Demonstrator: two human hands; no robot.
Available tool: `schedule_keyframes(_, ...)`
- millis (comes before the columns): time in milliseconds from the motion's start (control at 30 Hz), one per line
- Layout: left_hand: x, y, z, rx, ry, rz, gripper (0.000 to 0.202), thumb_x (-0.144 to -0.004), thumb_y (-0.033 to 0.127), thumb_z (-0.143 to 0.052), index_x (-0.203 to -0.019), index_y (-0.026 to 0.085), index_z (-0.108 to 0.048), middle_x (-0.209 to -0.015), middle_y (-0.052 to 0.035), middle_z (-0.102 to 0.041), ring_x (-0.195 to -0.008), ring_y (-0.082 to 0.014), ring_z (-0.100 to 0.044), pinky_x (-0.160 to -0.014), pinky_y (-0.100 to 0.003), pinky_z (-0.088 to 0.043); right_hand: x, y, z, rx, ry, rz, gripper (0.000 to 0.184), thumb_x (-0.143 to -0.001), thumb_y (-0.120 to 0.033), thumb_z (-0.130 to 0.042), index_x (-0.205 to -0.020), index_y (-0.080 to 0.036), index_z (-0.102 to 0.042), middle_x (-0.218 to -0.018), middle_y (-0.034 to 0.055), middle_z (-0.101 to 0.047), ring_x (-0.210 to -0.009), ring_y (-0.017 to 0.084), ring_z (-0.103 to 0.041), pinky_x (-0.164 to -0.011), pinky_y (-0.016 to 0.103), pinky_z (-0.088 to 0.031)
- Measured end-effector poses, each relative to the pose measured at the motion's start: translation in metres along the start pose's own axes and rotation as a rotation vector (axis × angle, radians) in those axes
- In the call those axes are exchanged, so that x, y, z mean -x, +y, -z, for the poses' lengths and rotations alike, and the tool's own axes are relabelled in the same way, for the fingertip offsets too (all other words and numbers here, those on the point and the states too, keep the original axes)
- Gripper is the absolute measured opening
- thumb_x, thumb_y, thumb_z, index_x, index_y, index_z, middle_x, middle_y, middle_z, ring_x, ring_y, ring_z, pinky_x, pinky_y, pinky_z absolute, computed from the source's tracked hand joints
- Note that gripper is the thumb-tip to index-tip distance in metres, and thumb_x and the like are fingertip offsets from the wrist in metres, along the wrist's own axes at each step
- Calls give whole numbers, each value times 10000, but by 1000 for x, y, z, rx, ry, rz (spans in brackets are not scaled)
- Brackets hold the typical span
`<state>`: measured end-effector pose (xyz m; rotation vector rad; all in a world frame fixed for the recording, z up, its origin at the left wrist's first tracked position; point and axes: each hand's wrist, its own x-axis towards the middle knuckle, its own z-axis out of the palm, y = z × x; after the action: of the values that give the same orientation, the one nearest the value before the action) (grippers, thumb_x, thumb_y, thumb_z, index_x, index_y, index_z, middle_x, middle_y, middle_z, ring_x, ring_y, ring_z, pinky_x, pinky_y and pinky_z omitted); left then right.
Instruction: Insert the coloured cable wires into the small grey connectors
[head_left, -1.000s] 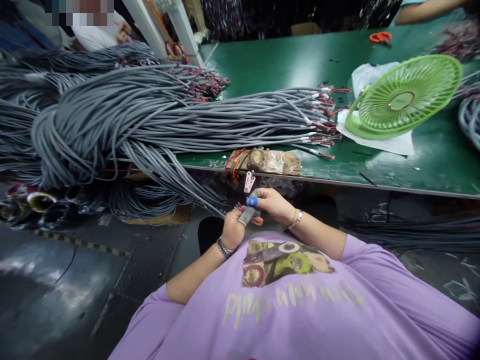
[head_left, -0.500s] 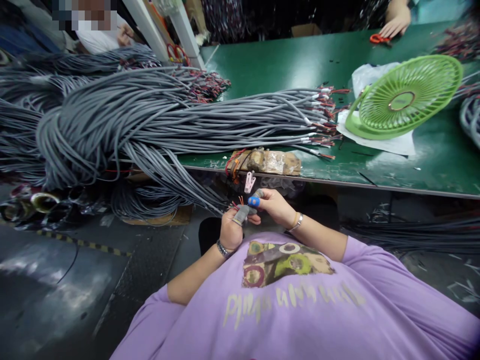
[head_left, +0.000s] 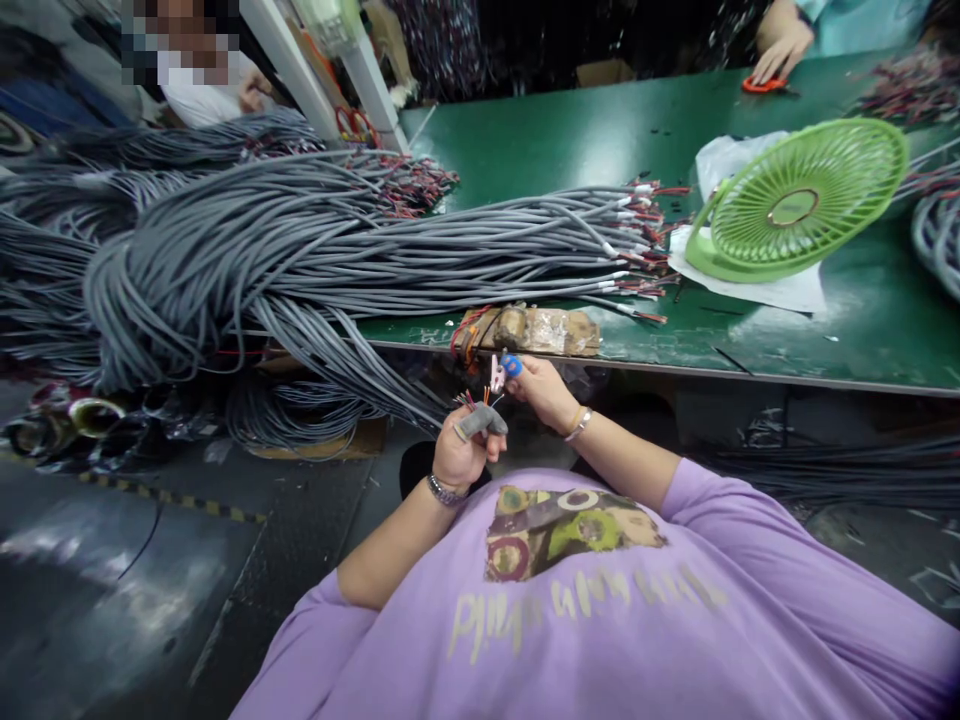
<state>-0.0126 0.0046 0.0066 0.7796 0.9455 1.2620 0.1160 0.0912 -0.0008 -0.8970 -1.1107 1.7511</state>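
Note:
My left hand [head_left: 461, 450] is closed around the end of a grey cable [head_left: 352, 375] that runs down from the big bundle, its thumb in a grey finger cot. Thin red and orange wire ends [head_left: 472, 400] stick out above the fist. My right hand [head_left: 540, 390] is just above and to the right, fingers pinched, with a blue finger cot on one fingertip. It pinches one of the thin wires beside a small white clip [head_left: 496, 373] that hangs from the table edge.
A thick bundle of grey cables [head_left: 315, 250] lies across the green table [head_left: 825, 330] and hangs off its left side. A green fan [head_left: 795, 200] stands at right, a taped brown block [head_left: 536, 328] at the table edge. Other people's hands show at top left and top right.
My right hand has lifted away from my left hand, up toward the white clip, drawing a thin wire out. The left hand has stayed closed on the cable end.

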Motion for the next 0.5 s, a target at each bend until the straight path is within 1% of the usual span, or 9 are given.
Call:
schedule_keyframes(33,-2,0,1,5,-12,1,318,-745,445,-673,-607,158,-656,-376,4,-515,-327,-101,-471,-386,-232,-364,0,1,-1,19,33,35,591,-671,-746,-634,-644,-160,-559,-536,-30,-461,-473,59,-310,-447,222,-219)
schedule_keyframes(67,-3,0,1,7,-23,3,320,-741,445,-676,-603,157,-656,-373,6,-511,-318,-95,-456,-398,-238,-372,-1,2,-2,7,37,39,601,-681,-761,-607,-647,-163,-558,-546,-27,-468,-482,62,-328,-455,222,-236)
schedule_keyframes(133,-5,0,0,1,-35,16,334,-721,463,-686,-588,158,-652,-362,10,-500,-301,-88,-428,-416,-254,-385,-2,3,-5,-100,-22,-37,608,-688,-772,-589,-683,-164,-573,-571,-24,-481,-499,67,-351,-474,218,-273)
schedule_keyframes(200,-7,-1,-2,-20,-27,38,353,-695,491,-695,-570,165,-641,-350,15,-485,-289,-87,-402,-425,-270,-390,-3,3,-7,-238,-77,-136,608,-674,-761,-618,-729,-156,-599,-580,-27,-480,-513,70,-357,-488,215,-299)
schedule_keyframes(267,-8,-2,-4,-42,-11,54,367,-681,510,-698,-561,171,-628,-345,19,-476,-287,-87,-389,-424,-277,-389,-5,3,-10,-335,-81,-187,606,-661,-743,-652,-749,-144,-620,-576,-29,-477,-520,72,-358,-494,217,-310)
schedule_keyframes(367,-9,-4,-3,-35,-14,44,348,-703,484,-692,-575,166,-627,-355,18,-481,-291,-86,-399,-421,-267,-387,-7,4,-13,-398,-39,-179,588,-656,-717,-684,-732,-137,-627,-548,-39,-451,-513,70,-352,-492,219,-305)
schedule_keyframes(500,-9,-7,-1,-3,-28,27,324,-722,447,-688,-580,161,-636,-352,19,-480,-283,-80,-398,-415,-255,-395,-8,4,-16,-428,-26,-154,578,-650,-703,-703,-719,-135,-625,-512,-52,-404,-496,66,-338,-474,221,-279)
